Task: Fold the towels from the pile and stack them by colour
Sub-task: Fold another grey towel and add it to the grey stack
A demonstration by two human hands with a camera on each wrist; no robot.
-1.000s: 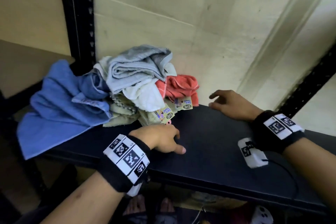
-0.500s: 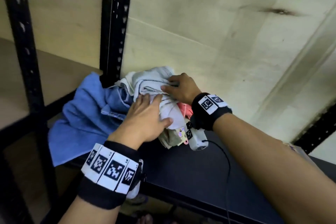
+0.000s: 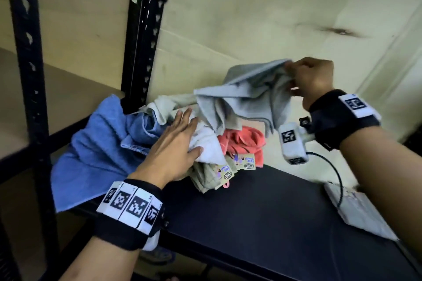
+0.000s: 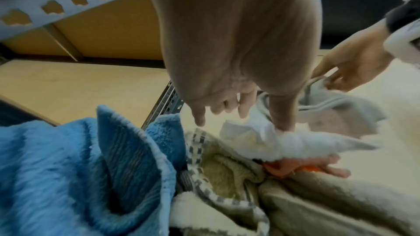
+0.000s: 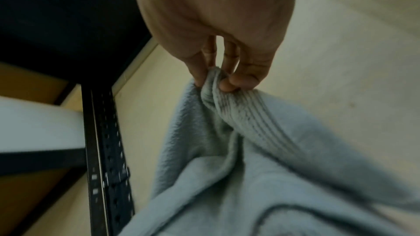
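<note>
A pile of towels sits at the back left of the black shelf [image 3: 262, 207]. My right hand [image 3: 312, 80] pinches an edge of the grey towel [image 3: 246, 100] [image 5: 250, 159] and holds it lifted above the pile, up and to the right. My left hand [image 3: 175, 146] lies flat with straight fingers on the white towel [image 3: 207, 143] [image 4: 281, 143], pressing the pile down. A blue towel [image 3: 96, 150] [image 4: 75, 168] hangs over the shelf's left edge. A coral towel [image 3: 244, 143] and a beige towel [image 3: 205, 178] with paper tags lie underneath.
A black perforated rack post [image 3: 143, 29] stands right behind the pile, another post [image 3: 27, 75] at the left. A pale wall closes the back. A flat pale packet [image 3: 356, 212] lies on the shelf at the right, under my right forearm's cable.
Both hands went from the bare shelf to the pile. My right hand took hold of the grey towel and lifted it up and right; my left hand stays pressed on the pile.
</note>
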